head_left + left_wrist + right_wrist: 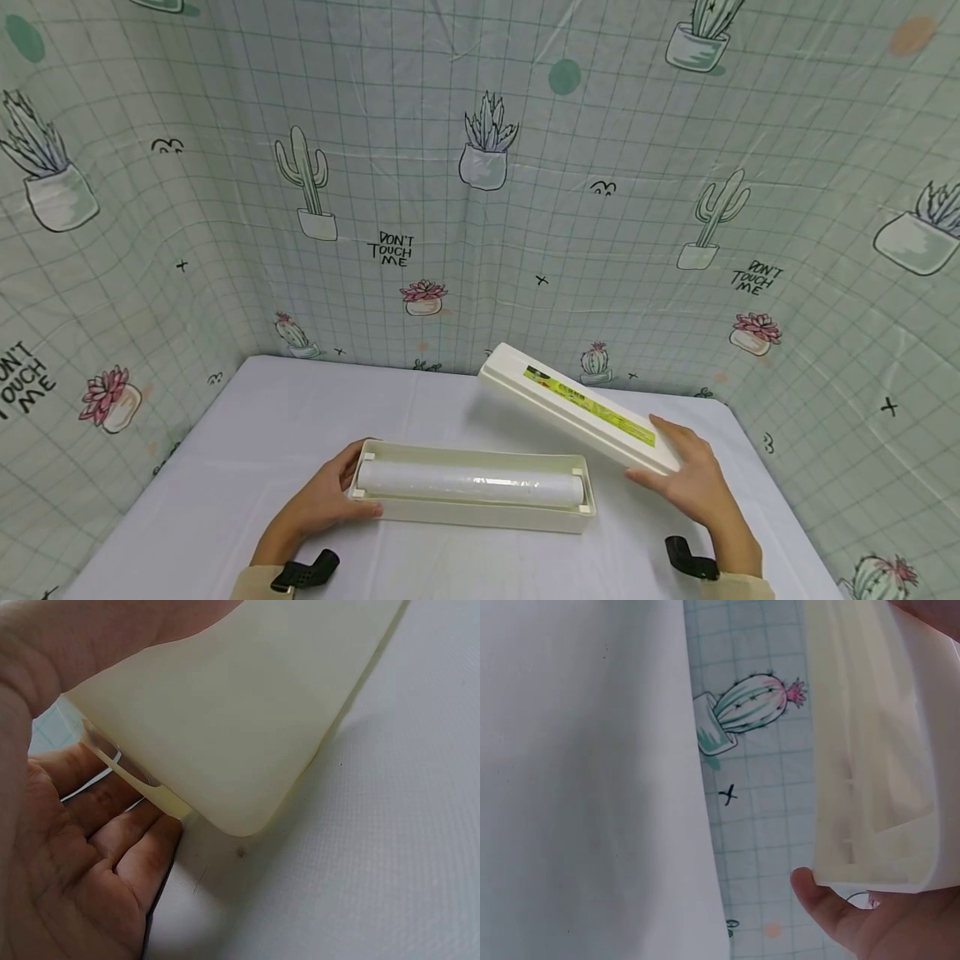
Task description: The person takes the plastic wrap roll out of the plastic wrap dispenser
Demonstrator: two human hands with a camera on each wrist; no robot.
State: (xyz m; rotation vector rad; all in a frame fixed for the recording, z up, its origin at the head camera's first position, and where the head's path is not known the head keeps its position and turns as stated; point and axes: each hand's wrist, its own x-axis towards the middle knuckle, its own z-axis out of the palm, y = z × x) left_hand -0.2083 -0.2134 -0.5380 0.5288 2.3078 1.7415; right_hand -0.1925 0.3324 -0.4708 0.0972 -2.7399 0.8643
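A long cream plastic box (480, 514) lies on the table with its top uncovered, a white roll of plastic wrap (465, 482) lengthwise inside. My left hand (318, 502) grips its left end, thumb along the front wall and fingers behind. In the left wrist view the box wall (217, 727) fills the space beside that hand (67, 877). Up at the right, my right hand (697, 477) holds the matching lid (517, 379) by one end, tilted above the table. A yellow-green label (592, 407) runs along the lid. The right wrist view shows the lid's hollow, ribbed underside (885, 780).
A white cloth covers the table (360, 396). Behind and on both sides hangs a gridded curtain (480, 233) printed with cacti, close to the table's edges. Black straps (307, 573) sit on both wrists.
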